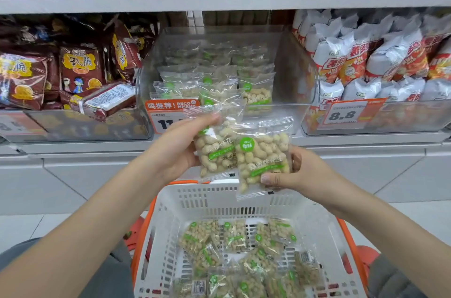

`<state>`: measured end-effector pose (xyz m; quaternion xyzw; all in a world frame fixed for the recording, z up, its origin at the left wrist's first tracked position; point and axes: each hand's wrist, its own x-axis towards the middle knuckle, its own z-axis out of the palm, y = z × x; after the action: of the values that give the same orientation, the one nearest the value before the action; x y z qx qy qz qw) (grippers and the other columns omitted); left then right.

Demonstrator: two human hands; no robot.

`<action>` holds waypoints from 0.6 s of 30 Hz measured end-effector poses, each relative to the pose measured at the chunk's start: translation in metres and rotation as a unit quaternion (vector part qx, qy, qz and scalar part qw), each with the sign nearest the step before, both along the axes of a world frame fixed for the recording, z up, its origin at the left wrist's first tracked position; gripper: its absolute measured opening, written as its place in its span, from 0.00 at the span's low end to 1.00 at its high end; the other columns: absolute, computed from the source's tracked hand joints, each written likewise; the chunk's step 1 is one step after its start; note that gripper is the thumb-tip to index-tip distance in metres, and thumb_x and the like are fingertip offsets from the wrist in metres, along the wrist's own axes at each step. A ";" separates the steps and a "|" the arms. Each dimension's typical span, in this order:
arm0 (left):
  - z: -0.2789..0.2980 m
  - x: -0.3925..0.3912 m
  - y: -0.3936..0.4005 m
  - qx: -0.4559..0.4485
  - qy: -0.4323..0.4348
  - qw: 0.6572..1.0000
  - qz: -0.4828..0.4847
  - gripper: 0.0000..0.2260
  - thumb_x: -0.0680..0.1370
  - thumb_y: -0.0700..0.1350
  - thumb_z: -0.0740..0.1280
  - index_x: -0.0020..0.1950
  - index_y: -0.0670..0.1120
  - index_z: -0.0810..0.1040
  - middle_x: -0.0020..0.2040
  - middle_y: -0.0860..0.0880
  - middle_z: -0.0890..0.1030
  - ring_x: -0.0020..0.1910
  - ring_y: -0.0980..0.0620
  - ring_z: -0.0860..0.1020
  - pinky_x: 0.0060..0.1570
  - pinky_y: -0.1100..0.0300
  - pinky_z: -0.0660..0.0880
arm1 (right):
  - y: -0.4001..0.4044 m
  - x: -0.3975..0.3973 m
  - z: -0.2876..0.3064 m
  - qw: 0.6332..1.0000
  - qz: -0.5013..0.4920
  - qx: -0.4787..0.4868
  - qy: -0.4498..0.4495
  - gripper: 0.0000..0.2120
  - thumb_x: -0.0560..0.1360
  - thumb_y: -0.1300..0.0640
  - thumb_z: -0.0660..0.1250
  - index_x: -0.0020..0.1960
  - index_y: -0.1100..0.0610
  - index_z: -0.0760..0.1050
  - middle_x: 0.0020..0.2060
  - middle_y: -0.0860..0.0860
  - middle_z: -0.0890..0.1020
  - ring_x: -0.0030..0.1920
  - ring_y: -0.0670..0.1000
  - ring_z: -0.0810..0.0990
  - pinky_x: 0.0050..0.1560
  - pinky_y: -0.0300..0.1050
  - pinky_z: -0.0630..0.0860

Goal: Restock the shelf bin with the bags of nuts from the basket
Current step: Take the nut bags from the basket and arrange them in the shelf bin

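Shelf bin: the clear shelf bin (302, 73) sits on the middle shelf straight ahead; it is the landmark for every place below, and it holds rows of nut bags standing upright only in its lower part, so there looks to be room on top and in front.
Left bag: a bag of nuts (214, 149) is held just below and in front of the bin's front wall, upright with its label facing the person, probably so it can go in the same way up as the stock.
Left hand: the left hand (178, 149) grips that bag from its left edge; the fingers (207, 119) curl over its top corner and the thumb seems to lie behind, out of sight.
Right bag: a second bag of nuts (263, 154) hangs below the bin, to the right of the first and overlapping its edge, also upright.
Right hand: the right hand (300, 173) pinches this bag near its lower right corner, thumb in front, the other fingers curled behind.
Basket: the white basket (219, 197) with orange trim stands well below the bin, close to the person; many more bags lie flat and jumbled on its bottom.
Stage: my judgement is that restocking is under way, with most bags not yet moved.
Neighbours: brown snack packs (80, 68) fill the bin to the left, white and red packs (380, 58) the one to the right.
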<state>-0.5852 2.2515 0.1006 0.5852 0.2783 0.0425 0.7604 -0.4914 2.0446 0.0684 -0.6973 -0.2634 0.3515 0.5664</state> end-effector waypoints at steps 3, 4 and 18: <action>0.000 0.004 0.002 -0.020 -0.004 1.000 -0.002 0.18 0.76 0.50 0.67 0.61 0.41 0.76 0.53 0.37 0.76 0.51 0.40 0.74 0.55 0.33 0.71 | 0.001 0.004 -0.003 1.000 -0.010 0.010 0.020 0.25 0.60 0.60 0.75 0.56 0.57 0.75 0.44 0.53 0.86 0.42 0.50 0.85 0.40 0.41 0.81; 0.001 0.005 0.002 -0.020 -0.003 1.000 0.000 0.20 0.76 0.51 0.66 0.63 0.41 0.75 0.54 0.37 0.75 0.52 0.40 0.73 0.56 0.32 0.70 | 0.001 0.004 -0.003 1.000 -0.008 0.009 0.025 0.26 0.59 0.59 0.75 0.56 0.57 0.74 0.45 0.53 0.86 0.42 0.51 0.85 0.40 0.41 0.80; -0.011 0.002 -0.046 0.042 -0.104 0.990 -0.087 0.42 0.53 0.74 0.71 0.57 0.48 0.73 0.35 0.51 0.83 0.33 0.52 0.80 0.37 0.65 0.71 | -0.004 -0.008 0.001 0.998 0.008 -0.019 -0.063 0.26 0.67 0.57 0.75 0.63 0.53 0.71 0.53 0.46 0.82 0.50 0.37 0.81 0.47 0.29 0.75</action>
<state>-0.5833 2.2050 0.0892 0.6308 0.1439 0.0485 0.7610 -0.4990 2.0411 0.0695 -0.7264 -0.2972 0.3165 0.5327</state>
